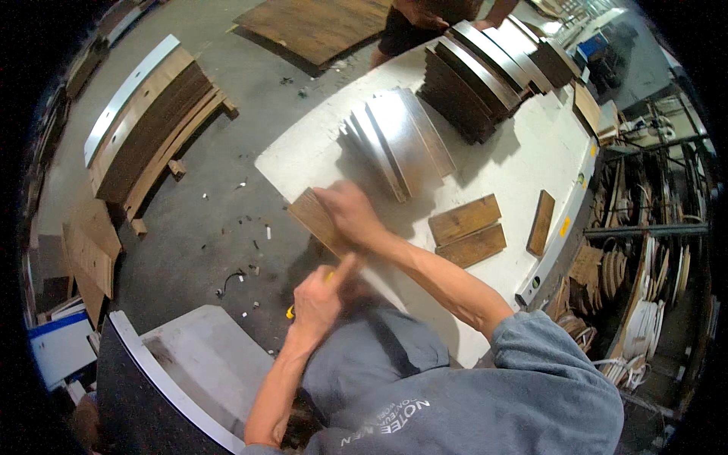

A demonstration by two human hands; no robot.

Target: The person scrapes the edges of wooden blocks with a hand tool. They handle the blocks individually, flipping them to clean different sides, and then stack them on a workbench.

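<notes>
My right hand [350, 212] is closed over the upper part of a brown wooden board [317, 220] at the near left edge of the white table [303, 155]; motion blurs it a little. My left hand [317, 302] is closed round a slim yellow tool [290, 312], close to the board's lower end. Only bits of yellow show at either side of the fist, so its exact kind is hidden. Right of my right forearm lie two short brown boards [464, 220] side by side, and a narrower board [541, 222] rests farther right.
Farther along the table stand a silver-faced stack of panels [398, 140] and a larger curved stack [478, 80], where another person's hand [425, 15] shows. A spirit level [565, 224] runs along the right edge. Curved panels [148, 114] sit on a floor pallet at left.
</notes>
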